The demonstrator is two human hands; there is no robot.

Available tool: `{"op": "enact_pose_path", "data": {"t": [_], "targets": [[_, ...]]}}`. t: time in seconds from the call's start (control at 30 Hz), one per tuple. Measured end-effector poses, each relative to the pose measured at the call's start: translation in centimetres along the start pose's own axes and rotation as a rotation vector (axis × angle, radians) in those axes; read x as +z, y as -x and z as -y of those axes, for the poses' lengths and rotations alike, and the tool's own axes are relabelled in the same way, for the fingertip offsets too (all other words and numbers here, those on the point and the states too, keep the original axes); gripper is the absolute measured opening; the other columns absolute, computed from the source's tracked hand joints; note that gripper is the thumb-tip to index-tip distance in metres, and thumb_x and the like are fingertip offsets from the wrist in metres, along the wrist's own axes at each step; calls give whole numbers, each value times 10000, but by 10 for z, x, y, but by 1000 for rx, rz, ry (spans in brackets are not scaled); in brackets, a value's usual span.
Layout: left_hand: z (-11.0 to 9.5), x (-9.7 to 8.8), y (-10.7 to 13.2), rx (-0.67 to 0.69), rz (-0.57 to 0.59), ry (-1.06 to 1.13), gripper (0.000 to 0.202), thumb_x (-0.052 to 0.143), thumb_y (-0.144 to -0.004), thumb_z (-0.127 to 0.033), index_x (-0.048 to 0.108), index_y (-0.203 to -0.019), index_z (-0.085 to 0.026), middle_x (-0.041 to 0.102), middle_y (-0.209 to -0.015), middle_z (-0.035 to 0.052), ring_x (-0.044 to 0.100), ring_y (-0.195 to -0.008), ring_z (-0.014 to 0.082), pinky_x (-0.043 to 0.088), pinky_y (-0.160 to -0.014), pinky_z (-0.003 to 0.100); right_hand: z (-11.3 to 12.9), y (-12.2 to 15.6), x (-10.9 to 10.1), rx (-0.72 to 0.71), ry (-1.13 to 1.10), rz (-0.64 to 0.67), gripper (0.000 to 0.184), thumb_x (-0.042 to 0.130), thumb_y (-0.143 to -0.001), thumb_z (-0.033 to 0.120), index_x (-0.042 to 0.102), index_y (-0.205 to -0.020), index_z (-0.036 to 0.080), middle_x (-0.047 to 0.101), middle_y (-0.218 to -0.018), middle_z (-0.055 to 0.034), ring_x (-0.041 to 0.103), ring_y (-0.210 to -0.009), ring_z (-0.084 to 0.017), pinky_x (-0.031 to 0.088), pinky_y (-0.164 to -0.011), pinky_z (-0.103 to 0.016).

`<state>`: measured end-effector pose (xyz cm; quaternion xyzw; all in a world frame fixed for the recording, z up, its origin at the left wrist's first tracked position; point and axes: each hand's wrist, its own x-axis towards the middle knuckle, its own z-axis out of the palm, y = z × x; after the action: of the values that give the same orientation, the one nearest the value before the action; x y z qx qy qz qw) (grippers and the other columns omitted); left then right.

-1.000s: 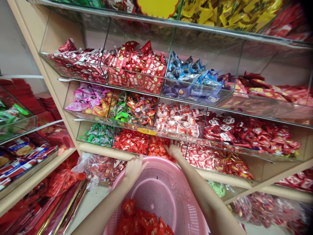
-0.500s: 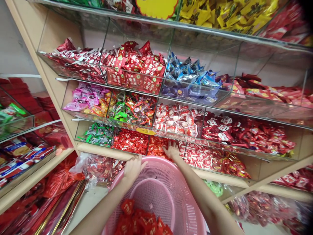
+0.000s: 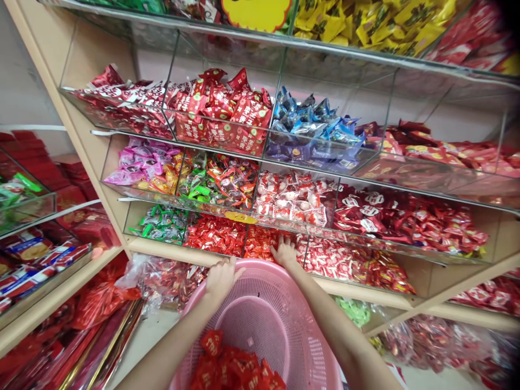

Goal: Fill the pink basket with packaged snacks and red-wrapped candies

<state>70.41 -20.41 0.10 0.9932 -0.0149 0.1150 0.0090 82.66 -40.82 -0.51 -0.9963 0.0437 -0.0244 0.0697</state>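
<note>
My left hand (image 3: 221, 280) is closed over the far left rim of a pink plastic mesh basket (image 3: 266, 317), thumb stretched along the inside. Red wrapped candies (image 3: 235, 364) lie in the near part of this basket. Beyond the rim, my right hand (image 3: 285, 252) reaches into a bottom-row compartment, its fingers apart on small red-orange candies (image 3: 260, 242). I see nothing held in it; the fingertips are partly lost among the wrappers. To its left is a bin of bright red candies (image 3: 217, 235), to its right one of red-and-white candies (image 3: 329, 257).
Stepped clear shelves rise behind, with blue packets (image 3: 314, 124), large red packets (image 3: 227, 111) and yellow packets (image 3: 369, 24). A clear shelf lip (image 3: 284, 222) overhangs the bottom row. Bagged goods (image 3: 162, 276) lie beneath the wooden ledge (image 3: 179, 251).
Almost nothing differs. The view has shifted very slightly; both hands and the basket keep their places.
</note>
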Motion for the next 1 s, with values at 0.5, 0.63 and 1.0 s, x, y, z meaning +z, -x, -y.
{"op": "enact_pose_path", "data": {"t": [0.5,0.63,1.0], "targets": [[-3,4,-1,46,-33,-33,422,270,-885,-482,527,-944,-153,627,-810,111,632,-725,246,452,-575,289,-6,5,3,-26,-5,-47,579,407,-862,430,268,-1356,161,426,-1233,-185,449,-1093,-310,382,-838,-425],[-3,5,-1,53,-41,-34,419,264,-888,-477,526,-935,-153,627,-801,111,633,-719,252,457,-567,298,-7,6,4,-46,-4,-46,534,399,-871,415,295,-1338,179,431,-1224,-173,439,-1097,-306,383,-832,-440],[-4,5,-1,62,-50,-41,413,267,-888,-475,525,-924,-154,629,-800,112,630,-713,253,454,-558,296,-10,8,1,-46,-45,-124,454,313,-906,421,367,-1291,187,458,-1184,-160,438,-1074,-284,413,-772,-401]]}}
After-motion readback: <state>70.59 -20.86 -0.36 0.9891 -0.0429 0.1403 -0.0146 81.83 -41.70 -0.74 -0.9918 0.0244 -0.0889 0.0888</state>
